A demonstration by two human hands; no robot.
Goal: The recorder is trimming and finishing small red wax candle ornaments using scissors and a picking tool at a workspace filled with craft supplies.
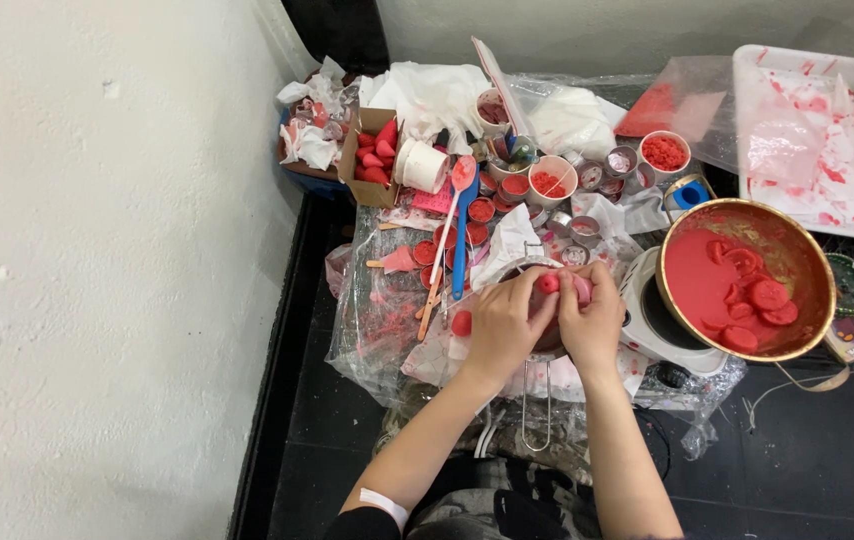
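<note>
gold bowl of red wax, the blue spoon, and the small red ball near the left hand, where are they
gold bowl [815, 262], head view, inner right wall
blue spoon [462, 250], head view, mid handle
small red ball [461, 323], head view, its centre

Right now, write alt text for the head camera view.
Two bare hands, left hand and right hand, pinch a small red piece together over a plastic-covered table. Right of them, a gold bowl of red wax sits on a white hotplate.

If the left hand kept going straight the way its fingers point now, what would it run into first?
The left hand points up and to the right, fingertips on the small red piece both hands pinch. Past that, probably the small metal cups; depth is unclear.
</note>
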